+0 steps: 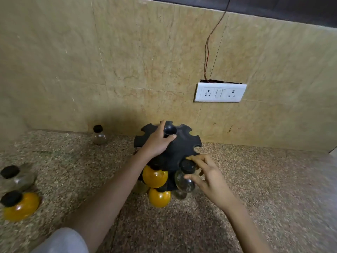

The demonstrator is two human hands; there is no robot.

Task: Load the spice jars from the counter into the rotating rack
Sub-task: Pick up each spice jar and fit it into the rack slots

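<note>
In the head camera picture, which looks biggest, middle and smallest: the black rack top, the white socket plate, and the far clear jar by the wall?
1. Rack top, though it is nearer the camera.
2. Socket plate.
3. Far clear jar.

rack (182, 143) mid-counter (255, 179), by wall | 3 jars (20, 205) left | socket (220, 92) behind-right

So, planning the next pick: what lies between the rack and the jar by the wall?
Head view: only bare counter between rack and clear jar.
</note>
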